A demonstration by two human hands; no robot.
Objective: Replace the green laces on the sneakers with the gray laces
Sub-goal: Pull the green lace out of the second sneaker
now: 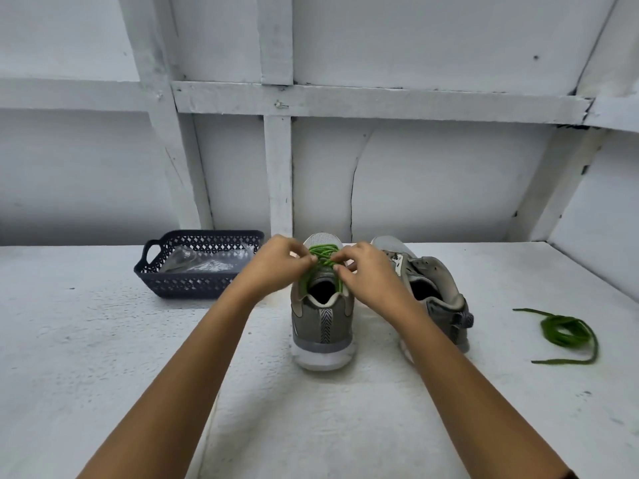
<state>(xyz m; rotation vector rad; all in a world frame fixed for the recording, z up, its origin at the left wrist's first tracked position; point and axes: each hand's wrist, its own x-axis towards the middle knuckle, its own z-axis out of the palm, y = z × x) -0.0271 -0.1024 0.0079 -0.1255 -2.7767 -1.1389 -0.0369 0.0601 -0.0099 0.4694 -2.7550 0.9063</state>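
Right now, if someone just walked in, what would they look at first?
Probably the left hand and right hand pinching the bright green lace on the middle sneaker. Then the loose green lace curled on the white table at far right, and the dark basket on the left.

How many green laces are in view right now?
2. One green lace is threaded in the centre sneaker, pinched by the left hand and right hand; the loose lace lies coiled on the table, right of the unlaced sneaker. None seems hidden.
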